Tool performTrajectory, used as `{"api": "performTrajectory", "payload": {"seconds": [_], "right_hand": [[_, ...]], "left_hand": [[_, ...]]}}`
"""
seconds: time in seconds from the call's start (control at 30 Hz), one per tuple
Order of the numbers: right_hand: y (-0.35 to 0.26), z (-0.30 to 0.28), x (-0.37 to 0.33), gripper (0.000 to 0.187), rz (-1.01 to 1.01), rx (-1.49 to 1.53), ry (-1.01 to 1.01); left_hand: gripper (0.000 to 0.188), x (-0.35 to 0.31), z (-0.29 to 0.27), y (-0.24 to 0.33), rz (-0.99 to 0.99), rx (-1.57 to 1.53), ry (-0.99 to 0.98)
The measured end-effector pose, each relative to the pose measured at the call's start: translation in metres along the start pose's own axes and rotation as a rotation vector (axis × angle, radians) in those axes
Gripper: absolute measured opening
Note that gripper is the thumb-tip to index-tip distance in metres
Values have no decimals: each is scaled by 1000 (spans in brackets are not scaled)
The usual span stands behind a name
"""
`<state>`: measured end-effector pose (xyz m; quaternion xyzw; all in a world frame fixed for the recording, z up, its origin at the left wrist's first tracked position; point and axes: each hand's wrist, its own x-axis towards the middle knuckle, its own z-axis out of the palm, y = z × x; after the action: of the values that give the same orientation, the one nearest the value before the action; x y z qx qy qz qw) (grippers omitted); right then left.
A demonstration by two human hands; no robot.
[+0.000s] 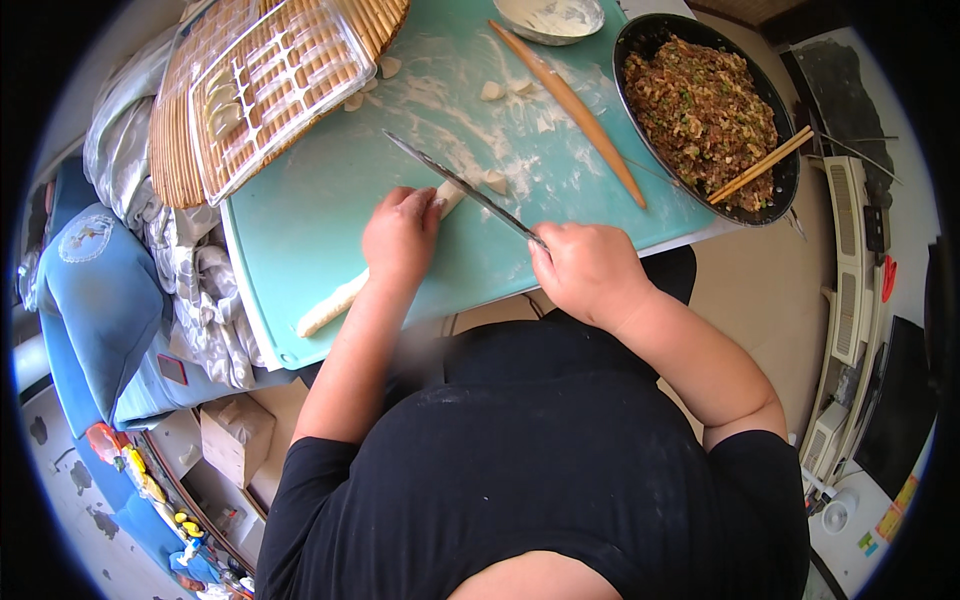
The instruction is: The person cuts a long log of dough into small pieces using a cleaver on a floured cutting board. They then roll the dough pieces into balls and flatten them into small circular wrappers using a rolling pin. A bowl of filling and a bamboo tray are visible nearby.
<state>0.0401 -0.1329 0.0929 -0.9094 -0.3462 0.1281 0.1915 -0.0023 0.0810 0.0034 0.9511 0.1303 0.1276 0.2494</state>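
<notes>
A long roll of white dough (335, 304) lies slantwise on a floured green mat (290, 225). My left hand (402, 235) is closed around the dough roll near its far end, fingers bent. In my closed right hand (588, 272) is the handle of a knife (462, 186). Its long blade points up and left, crossing the roll just beyond my left fingertips; whether it touches the dough I cannot tell. Right beside the blade sits a small cut dough piece (495, 182). Farther back are more dough pieces (492, 91) and a tapered wooden rolling pin (575, 108).
At the right stands a black pan (640, 130) of minced filling (700, 115), wooden chopsticks (762, 165) across its rim. A bowl of flour (550, 18) is at the back. A divided plastic tray (285, 75) with several dumplings (222, 105) rests on a woven mat (172, 150) at far left.
</notes>
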Motion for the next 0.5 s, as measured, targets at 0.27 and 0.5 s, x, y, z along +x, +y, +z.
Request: {"api": "performTrajectory", "payload": {"seconds": [0.27, 0.5], "right_hand": [[-12, 1, 13, 18, 65, -79, -201], [-6, 7, 11, 19, 88, -68, -173]], "left_hand": [[16, -4, -4, 2, 10, 10, -83], [24, -19, -11, 11, 127, -110, -87]]}}
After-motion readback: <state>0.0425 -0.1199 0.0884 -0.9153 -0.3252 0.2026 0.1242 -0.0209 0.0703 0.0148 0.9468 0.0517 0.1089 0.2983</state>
